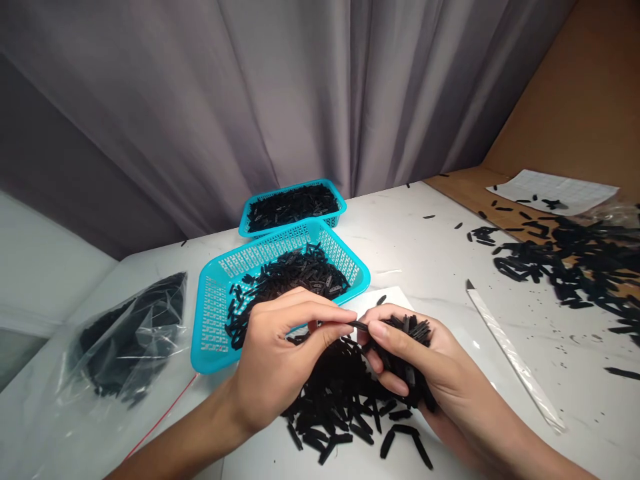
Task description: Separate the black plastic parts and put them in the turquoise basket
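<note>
Loose black clips (345, 407) lie piled under both hands. Left hand (280, 353) pinches one clip (357, 326); right hand (415, 360) clutches a bundle (407, 333), which could spill if loosened.

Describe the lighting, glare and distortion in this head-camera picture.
Head view: bright, even light; soft glare on the white marbled tabletop and the clear plastic bag; the small black plastic pieces merge into one dark mass; wide-angle bending at the edges; both hands sharp.

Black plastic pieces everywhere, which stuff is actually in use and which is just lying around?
In use: left hand, right hand, bundle of black pieces, pile, near basket.
Lying about: far basket, bag, white strip, scattered heap.
</note>
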A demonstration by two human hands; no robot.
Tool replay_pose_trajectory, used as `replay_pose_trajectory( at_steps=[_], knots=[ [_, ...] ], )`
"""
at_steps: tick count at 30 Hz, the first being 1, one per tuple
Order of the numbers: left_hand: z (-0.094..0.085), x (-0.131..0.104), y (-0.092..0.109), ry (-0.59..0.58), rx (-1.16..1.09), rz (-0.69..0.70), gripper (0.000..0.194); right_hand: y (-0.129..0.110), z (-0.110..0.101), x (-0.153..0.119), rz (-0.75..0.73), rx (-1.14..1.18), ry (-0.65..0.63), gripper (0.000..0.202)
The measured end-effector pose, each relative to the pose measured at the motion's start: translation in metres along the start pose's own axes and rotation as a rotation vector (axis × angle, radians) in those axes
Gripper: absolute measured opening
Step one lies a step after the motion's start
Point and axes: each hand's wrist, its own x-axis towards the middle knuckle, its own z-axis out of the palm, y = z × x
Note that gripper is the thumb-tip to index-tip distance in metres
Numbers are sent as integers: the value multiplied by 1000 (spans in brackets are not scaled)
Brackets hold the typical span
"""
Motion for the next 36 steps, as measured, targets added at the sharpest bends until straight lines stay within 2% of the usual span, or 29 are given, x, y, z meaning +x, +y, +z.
replay_pose_trajectory(
  at_steps=[7, 10, 13, 15, 16, 18, 20, 22, 25, 26, 29, 32, 36],
  knots=[
    [1, -4, 6, 7, -14, 31, 16, -2, 2, -2, 50, 86, -63, 22],
    [0, -3, 3, 21, 15, 12, 15, -1, 2, -3, 68, 101, -72, 23],
    [-7, 3, -8, 176, 211, -96, 14, 1, 1, -2, 118, 79, 6, 25],
    [-13, 9, -14, 260, 331, -167, 24, 2, 1, -1, 175, 75, 41, 28],
    [-14, 11, -15, 256, 353, -182, 33, 3, 1, -1, 201, 75, 40, 30],
    [-13, 11, -12, 137, 316, -158, 37, 3, 3, -1, 233, 61, 14, 33],
    [-9, 7, -6, -49, 227, -93, 24, 3, 6, -2, 212, 29, 13, 35],
    [-2, 2, 1, -154, 169, -32, 14, 5, 9, -3, 166, -13, 24, 36],
    [3, -3, 3, -170, 149, -17, 3, 7, 9, -3, 154, -68, -7, 37],
    [3, -3, 2, -169, 139, -41, 5, 8, 9, -3, 165, -82, -30, 38],
    [1, 0, -2, -154, 63, -175, 7, 8, 7, -2, 170, -94, -40, 41],
    [-2, 3, -4, -143, -70, -305, 8, 5, 6, -2, 139, -83, 2, 38],
    [-3, 4, -4, -93, -144, -380, 10, 3, 6, -2, 139, -91, 36, 35]
  ],
)
